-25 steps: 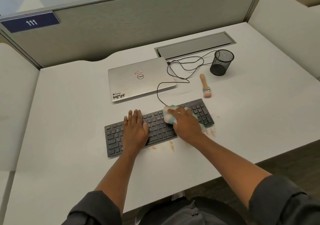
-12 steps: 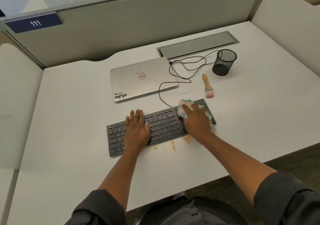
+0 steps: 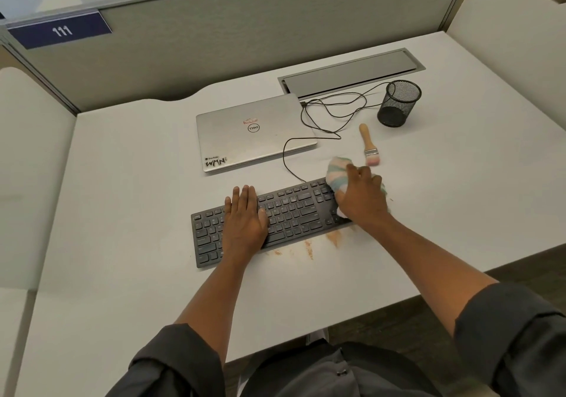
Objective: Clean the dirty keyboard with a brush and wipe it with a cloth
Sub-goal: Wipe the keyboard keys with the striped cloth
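Both of my hands are on the dark keyboard, well apart from each other. My left hand lies flat on the left half of the keys, fingers straight and close together, pressing the board down onto the white desk. My right hand is at the right end, over the number pad, its fingers curled round a bunched cloth striped in pale pink, white and light blue. The cloth bulges out past my fingertips, over the keyboard's far right corner and onto the desk beyond it.

Just beyond the cloth lies the brush, flat on the desk, wooden handle pointing away from me and pinkish bristles toward me, apart from my hand. Orange-brown smears of dirt mark the desk along the keyboard's near edge, between my two forearms.

Farther back sits a closed silver laptop with a sticker at its near left corner. A thin black cable loops from the keyboard's back edge, beside the laptop, toward a grey cable hatch set into the desk. A black mesh pen cup stands upright beside the brush handle. On the grey partition behind hangs a blue sign reading 111.
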The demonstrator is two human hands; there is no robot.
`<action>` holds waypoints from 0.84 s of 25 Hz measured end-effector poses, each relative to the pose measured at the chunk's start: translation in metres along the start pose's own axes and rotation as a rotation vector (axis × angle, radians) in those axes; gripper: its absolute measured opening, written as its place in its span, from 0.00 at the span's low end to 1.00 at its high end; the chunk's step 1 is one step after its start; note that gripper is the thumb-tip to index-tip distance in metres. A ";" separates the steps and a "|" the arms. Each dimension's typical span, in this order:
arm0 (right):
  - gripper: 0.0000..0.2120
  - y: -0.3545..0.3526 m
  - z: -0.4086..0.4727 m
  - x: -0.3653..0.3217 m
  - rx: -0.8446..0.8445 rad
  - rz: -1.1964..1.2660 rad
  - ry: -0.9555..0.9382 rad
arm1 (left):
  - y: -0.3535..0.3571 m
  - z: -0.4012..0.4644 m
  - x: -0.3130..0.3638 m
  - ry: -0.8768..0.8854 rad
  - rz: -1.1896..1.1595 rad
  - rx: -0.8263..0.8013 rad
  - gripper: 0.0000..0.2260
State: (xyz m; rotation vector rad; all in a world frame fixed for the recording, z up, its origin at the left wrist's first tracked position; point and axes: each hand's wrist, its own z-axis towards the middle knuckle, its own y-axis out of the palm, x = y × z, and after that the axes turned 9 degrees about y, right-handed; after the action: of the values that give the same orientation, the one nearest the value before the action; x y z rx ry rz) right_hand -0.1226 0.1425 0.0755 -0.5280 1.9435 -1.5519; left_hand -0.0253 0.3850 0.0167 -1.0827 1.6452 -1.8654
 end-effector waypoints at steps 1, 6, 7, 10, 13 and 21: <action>0.31 0.003 -0.002 -0.001 -0.047 -0.047 -0.004 | 0.000 0.000 0.000 0.001 -0.003 -0.005 0.35; 0.30 0.015 -0.041 -0.042 -0.124 -0.093 -0.193 | -0.001 -0.001 -0.007 0.028 -0.004 -0.006 0.37; 0.30 0.018 -0.050 -0.052 -0.139 -0.098 -0.236 | 0.000 -0.001 -0.009 0.042 -0.009 0.002 0.36; 0.30 0.022 -0.072 -0.072 -0.168 -0.036 -0.332 | -0.001 -0.006 -0.015 0.064 -0.012 0.019 0.35; 0.30 0.012 -0.066 -0.072 -0.096 0.040 -0.277 | -0.005 -0.013 -0.026 0.060 -0.007 0.012 0.35; 0.29 0.019 -0.050 -0.064 -0.109 -0.117 -0.071 | -0.012 -0.025 -0.050 0.061 0.000 0.004 0.35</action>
State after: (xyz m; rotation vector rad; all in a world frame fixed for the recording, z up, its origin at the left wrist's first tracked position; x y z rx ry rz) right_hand -0.1072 0.2240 0.0773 -0.7449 1.9818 -1.4827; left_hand -0.0122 0.4405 0.0152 -1.0334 1.6746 -1.9184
